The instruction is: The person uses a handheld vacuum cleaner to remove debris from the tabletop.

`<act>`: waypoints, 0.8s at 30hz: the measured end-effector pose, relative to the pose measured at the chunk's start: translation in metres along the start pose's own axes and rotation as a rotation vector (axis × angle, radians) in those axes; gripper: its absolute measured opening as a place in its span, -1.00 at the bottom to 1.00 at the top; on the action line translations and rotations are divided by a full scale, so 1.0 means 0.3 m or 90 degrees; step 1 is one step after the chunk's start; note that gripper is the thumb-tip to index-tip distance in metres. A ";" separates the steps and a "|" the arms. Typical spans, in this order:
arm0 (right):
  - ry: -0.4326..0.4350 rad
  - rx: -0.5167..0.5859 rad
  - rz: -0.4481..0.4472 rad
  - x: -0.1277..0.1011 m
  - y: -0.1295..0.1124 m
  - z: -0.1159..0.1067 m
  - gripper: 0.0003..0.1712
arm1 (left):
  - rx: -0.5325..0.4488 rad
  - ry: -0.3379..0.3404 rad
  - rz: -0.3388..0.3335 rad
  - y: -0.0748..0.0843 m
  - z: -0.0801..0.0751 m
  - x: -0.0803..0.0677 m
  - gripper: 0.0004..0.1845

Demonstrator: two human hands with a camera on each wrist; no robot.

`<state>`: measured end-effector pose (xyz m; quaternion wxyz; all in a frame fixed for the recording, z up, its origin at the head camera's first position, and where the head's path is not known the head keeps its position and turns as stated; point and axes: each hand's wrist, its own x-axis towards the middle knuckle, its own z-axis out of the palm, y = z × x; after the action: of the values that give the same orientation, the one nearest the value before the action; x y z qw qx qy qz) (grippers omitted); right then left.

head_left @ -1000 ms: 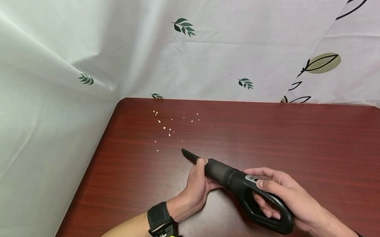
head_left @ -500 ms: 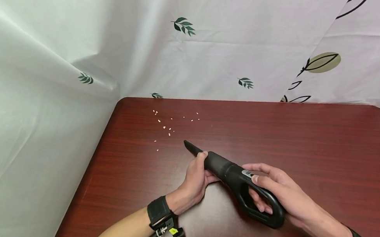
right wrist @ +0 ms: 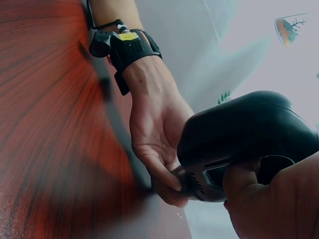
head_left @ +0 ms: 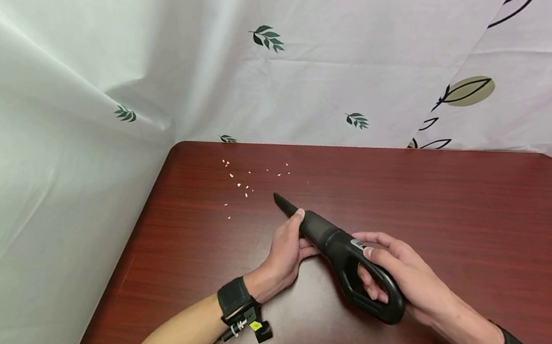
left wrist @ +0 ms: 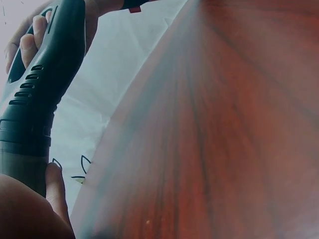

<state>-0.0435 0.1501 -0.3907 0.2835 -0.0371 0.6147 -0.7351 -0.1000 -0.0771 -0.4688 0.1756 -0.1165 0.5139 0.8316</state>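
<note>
A black handheld vacuum cleaner [head_left: 338,253] slants across the middle of the head view, its narrow crevice nozzle [head_left: 285,204] pointing away and to the left. My right hand [head_left: 405,271] grips the loop handle, fingers through the opening and thumb by the grey button panel. Near the front, my left hand [head_left: 285,250] holds the barrel, thumb by the nozzle's base and fingers underneath. Small white crumbs [head_left: 239,185] lie scattered beyond and left of the nozzle tip. The left wrist view shows the vacuum's vented body [left wrist: 37,94]; in the right wrist view the handle end [right wrist: 239,134] looms close.
A dark red wood-grain table [head_left: 465,218] lies under both hands. White curtain [head_left: 325,64] with leaf prints borders its far edge, and more curtain [head_left: 28,194] hangs along the left edge. A black strap with a small camera [head_left: 234,301] sits on the left wrist.
Both hands and the vacuum have shifted forward, the nozzle tip drifting slightly right. One small crumb near the earlier tip position is no longer visible. The other crumbs look unmoved.
</note>
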 end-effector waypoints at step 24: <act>0.107 -0.009 0.000 0.043 0.003 0.010 -0.48 | 0.022 -0.020 0.037 0.006 0.040 0.108 -0.37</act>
<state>-0.0527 0.1415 -0.3946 0.2308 0.0225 0.6414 -0.7313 -0.1305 -0.0615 -0.4740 0.1619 -0.0852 0.5286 0.8289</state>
